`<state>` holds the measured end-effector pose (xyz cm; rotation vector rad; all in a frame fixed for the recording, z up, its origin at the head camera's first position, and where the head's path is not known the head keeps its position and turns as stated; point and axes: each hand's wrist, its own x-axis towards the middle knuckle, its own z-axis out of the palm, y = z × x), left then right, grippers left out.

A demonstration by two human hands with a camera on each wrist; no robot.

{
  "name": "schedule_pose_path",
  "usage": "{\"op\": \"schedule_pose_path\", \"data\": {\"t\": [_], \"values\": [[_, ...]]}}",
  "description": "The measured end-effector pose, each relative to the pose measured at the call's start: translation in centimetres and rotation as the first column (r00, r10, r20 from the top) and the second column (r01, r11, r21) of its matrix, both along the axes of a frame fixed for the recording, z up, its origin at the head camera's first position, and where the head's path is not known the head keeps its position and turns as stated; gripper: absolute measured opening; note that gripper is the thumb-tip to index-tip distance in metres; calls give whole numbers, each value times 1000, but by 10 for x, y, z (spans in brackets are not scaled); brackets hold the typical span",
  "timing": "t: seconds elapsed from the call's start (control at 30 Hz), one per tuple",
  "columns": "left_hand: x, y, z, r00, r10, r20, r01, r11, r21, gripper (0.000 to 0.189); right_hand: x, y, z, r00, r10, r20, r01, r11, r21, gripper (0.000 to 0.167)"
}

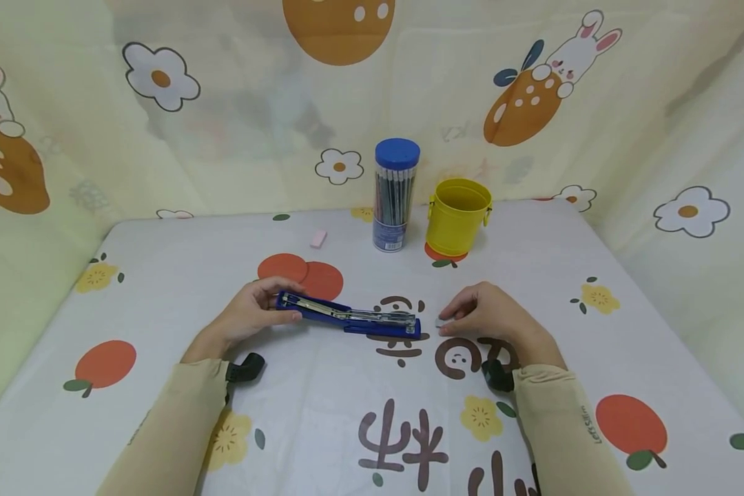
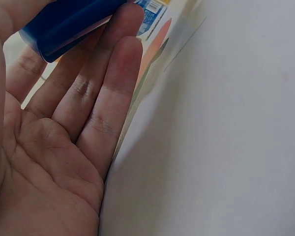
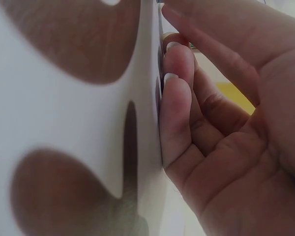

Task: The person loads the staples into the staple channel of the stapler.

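A blue stapler [image 1: 347, 318] is spread out flat, its metal channel facing up, in the middle of the table. My left hand [image 1: 251, 311] grips its left end between thumb and fingers. In the left wrist view, part of the stapler's blue body [image 2: 69, 24] shows above the fingers of my left hand [image 2: 64, 128]. Just past the stapler's right end, my right hand [image 1: 486, 315] pinches a small grey piece [image 1: 441, 322] at the tabletop; it looks like a staple strip, but is mostly covered. In the right wrist view, my right hand's curled fingers [image 3: 177, 113] rest against the cloth.
Toward the back stand a clear tub of pencils with a blue lid [image 1: 397, 196] and a yellow bucket [image 1: 459, 217]. A pink eraser [image 1: 319, 239] lies to their left. A printed cloth [image 1: 310, 427] covers the table, and a patterned curtain [image 1: 242, 138] hangs behind it.
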<state>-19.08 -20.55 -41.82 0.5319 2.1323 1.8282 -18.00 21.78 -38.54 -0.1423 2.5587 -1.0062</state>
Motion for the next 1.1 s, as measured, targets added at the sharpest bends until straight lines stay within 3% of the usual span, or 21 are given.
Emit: {"op": "schedule_pose_path", "data": {"t": [0.43, 1.1], "values": [[1, 1, 1, 1000, 28, 14, -27, 999, -26, 46, 1, -1, 1, 1000, -2, 10, 2, 1000, -10, 22], [1, 0, 0, 1000, 20, 11, -20, 999, -27, 44, 2, -3, 3, 1000, 2, 13, -2, 1000, 5, 23]]}}
